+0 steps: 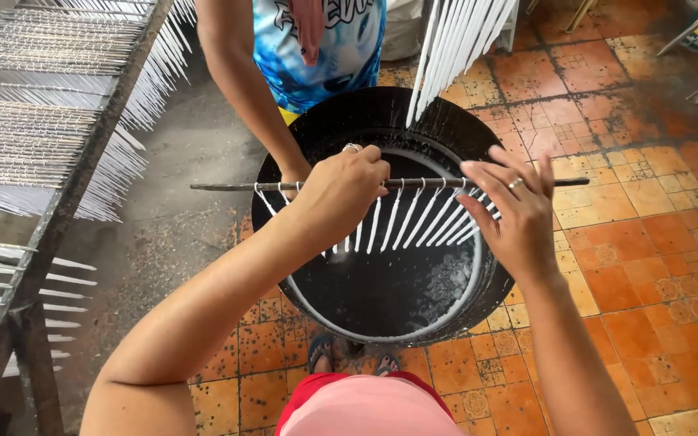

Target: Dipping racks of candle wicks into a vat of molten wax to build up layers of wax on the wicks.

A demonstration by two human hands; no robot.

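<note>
Over black vat (317, 145), left to right: racks (42, 121) of white candles stood at far left; rod (228, 186) gripped by left hand (341, 190), fingers closed round it; candles (414, 218) hung from rod above wax; right hand (510, 214) spread open, fingertips laid on rod. Co-worker's arm (244, 89) reached to vat rim.

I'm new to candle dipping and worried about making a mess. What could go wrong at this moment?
The thin candles hang slanted from the rod, so neighbours may touch and stick. The right hand rests with open fingers, while only the left hand seems to grip, so the rod might tip. Drips could miss the black basin and land on the orange tiles.
</note>
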